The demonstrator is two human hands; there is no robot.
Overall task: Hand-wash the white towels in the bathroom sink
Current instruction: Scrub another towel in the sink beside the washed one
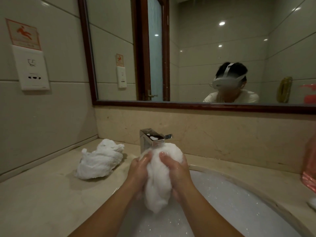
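Observation:
A wet white towel [159, 178], bunched into a lump, is held above the sink [266, 197] just in front of the chrome faucet [151, 139]. My left hand [137, 173] grips its left side and my right hand [177, 171] grips its right side, fingers curled into the cloth. Both hands look wet. The sink holds white foamy water [222, 200]. A second white towel [100, 159] lies crumpled on the beige counter [42, 199] to the left of the faucet.
A framed mirror [205, 48] fills the wall behind the faucet and reflects a person wearing a headset. A wall socket [32, 71] and a warning sign sit on the left wall. A pink plastic bag [309, 168] lies at the right edge of the counter.

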